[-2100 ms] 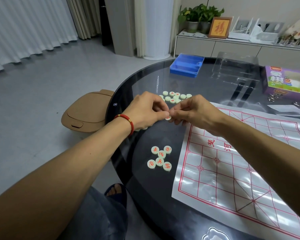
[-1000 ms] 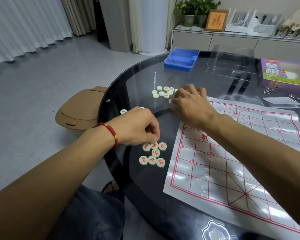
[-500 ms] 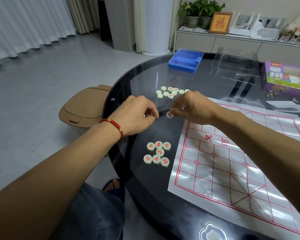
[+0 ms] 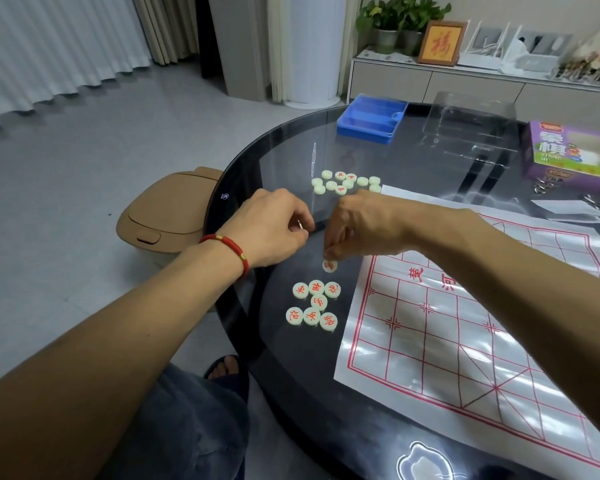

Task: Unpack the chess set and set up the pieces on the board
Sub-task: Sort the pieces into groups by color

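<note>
Since half a second ago the right hand (image 4: 368, 226) has carried its chess piece (image 4: 329, 265) down toward the near cluster (image 4: 314, 305); its fingers (image 4: 331, 252) pinch the top edge of that pale green disc, which hangs tilted just above the dark glass surface (image 4: 326, 393), its red character facing up; the left hand (image 4: 274, 232), with a red cord bracelet (image 4: 227, 249) at the wrist, is curled beside it, and whether its fingers grip anything I cannot tell, though a small glint shows between them; seven discs lie face up in the near cluster, all with red characters, one reading 車; a far cluster (image 4: 347, 181) holds more discs, most blank side up; the board sheet (image 4: 499, 341), white with red grid lines, lies just right of both clusters and reads 楚河; a blue tray (image 4: 373, 117), a clear lid (image 4: 471, 126) and a purple box (image 4: 572, 150) printed 象棋 sit at the far edge.
</note>
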Action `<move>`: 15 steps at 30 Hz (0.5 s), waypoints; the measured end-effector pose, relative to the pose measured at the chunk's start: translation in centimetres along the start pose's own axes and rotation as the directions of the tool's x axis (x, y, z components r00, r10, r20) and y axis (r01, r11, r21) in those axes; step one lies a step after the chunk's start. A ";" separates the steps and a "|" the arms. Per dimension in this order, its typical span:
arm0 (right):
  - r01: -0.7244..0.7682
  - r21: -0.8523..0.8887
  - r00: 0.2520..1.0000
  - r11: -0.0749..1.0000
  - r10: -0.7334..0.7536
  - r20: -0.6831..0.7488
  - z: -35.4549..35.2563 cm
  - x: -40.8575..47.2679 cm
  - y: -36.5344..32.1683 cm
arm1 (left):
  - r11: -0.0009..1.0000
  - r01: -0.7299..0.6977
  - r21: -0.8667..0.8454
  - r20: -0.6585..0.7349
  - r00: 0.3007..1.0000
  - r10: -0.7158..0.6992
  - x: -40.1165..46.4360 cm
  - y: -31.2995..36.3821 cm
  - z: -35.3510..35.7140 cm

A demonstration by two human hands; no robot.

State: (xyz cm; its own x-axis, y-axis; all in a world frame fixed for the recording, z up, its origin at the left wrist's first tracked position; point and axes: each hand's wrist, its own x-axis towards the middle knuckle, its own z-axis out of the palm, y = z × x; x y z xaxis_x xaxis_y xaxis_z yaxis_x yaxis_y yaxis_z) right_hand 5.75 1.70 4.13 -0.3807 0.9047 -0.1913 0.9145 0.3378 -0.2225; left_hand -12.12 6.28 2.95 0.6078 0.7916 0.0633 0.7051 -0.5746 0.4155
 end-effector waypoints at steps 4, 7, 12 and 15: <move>0.011 -0.042 0.999 0.999 -0.010 0.041 0.3 0.2 -1.1 | 1.000 0.002 -0.002 0.005 1.000 -0.002 -0.1 0.2 0.0; 0.010 -0.037 1.000 0.999 -0.010 -0.002 -0.1 -0.1 -0.8 | 1.000 0.004 0.002 0.011 1.000 -0.004 -0.1 0.2 0.1; -0.290 -0.189 0.923 0.938 0.222 -0.313 -0.9 -0.7 4.3 | 1.000 0.013 -0.006 0.007 1.000 -0.013 -0.3 0.2 -0.1; -0.315 -0.189 0.914 0.930 0.243 -0.325 0.4 -1.1 5.1 | 1.000 0.023 0.002 -0.014 1.000 -0.023 -0.2 0.3 -0.2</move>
State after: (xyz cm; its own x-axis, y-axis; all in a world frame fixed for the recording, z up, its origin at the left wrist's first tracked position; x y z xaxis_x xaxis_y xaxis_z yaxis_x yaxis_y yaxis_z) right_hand 10.82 2.29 2.79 -0.0809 0.9934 0.0815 0.9963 0.0783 0.0341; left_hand -12.12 5.95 3.21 0.5860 0.8076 0.0664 0.7199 -0.5565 0.4148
